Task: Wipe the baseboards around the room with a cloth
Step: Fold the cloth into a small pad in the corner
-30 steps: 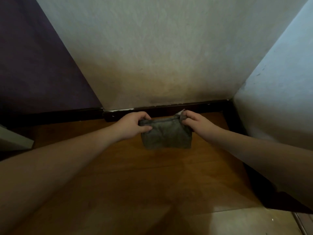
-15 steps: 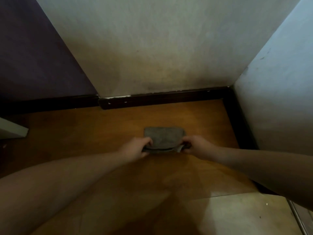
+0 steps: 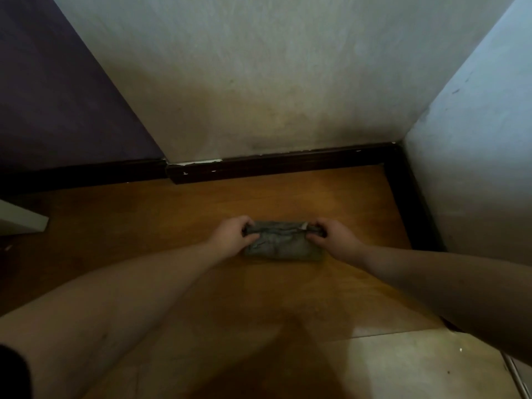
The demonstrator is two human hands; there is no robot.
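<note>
A grey folded cloth (image 3: 280, 246) lies on the wooden floor (image 3: 172, 220), well short of the wall. My left hand (image 3: 233, 236) pinches its far left corner and my right hand (image 3: 334, 239) pinches its far right corner. A dark baseboard (image 3: 288, 164) runs along the foot of the white wall ahead, with chipped white spots at its left end. It turns at the corner and continues along the right wall as a second dark strip (image 3: 411, 205). Another dark strip (image 3: 80, 175) sits under the purple wall.
A white wall (image 3: 475, 168) closes the right side and a purple wall (image 3: 57, 96) the left. A white object's edge (image 3: 23, 220) juts in at the left on the floor. Lighter floor (image 3: 403, 364) begins near me.
The cloth hung in the air near the baseboard a second ago. Both hands brought it down and back onto the floor, and it is now folded narrower under my fingers.
</note>
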